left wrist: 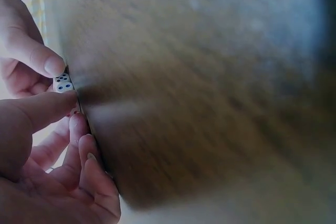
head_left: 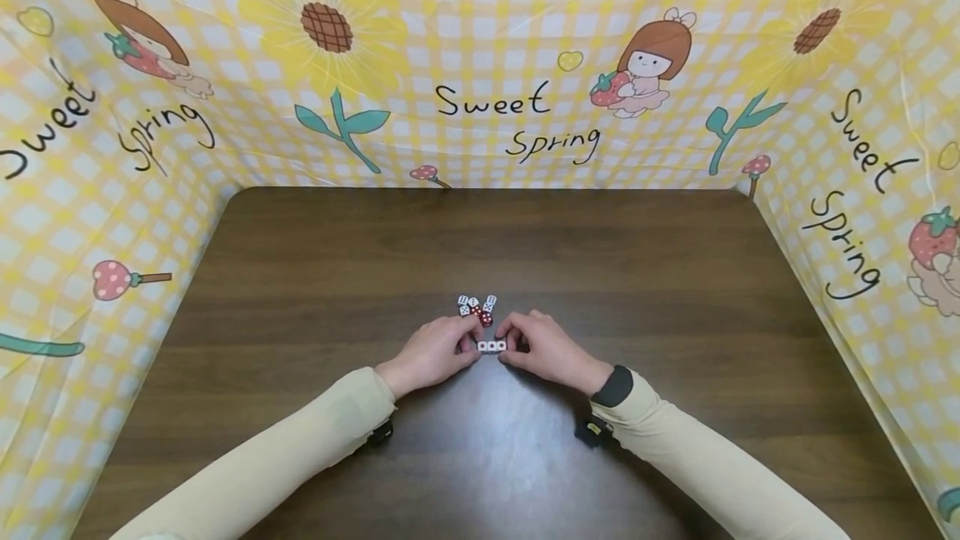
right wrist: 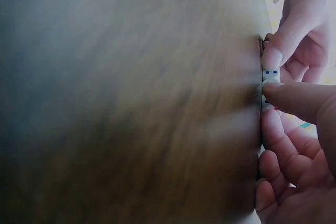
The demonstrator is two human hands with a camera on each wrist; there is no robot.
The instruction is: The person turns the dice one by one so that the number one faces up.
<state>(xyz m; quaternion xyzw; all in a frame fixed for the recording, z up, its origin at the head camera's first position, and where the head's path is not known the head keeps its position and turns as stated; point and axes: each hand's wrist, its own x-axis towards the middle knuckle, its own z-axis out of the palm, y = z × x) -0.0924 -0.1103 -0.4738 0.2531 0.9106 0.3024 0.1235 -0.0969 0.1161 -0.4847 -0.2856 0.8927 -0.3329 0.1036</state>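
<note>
Three white dice (head_left: 492,347) stand side by side in a short row on the table. My left hand (head_left: 435,350) holds the left end of this row with bent thumb and index finger. At the other end, my right hand (head_left: 551,348) pinches with thumb and fingertips. The left wrist view shows dice (left wrist: 63,84) with dark pips between the two thumbs, partly hidden by them. From the right wrist, the white dice (right wrist: 271,72) also appear close between the thumbs. Just behind the row lies a loose cluster of white dice (head_left: 463,302) and red dice (head_left: 486,320).
The brown wooden table (head_left: 600,257) has a yellow checked cloth (head_left: 480,48) standing as walls at its back and sides. A pair of white dice (head_left: 490,303) sits at the right of the cluster, near my right fingertips. Both forearms wear light sleeves (head_left: 300,440).
</note>
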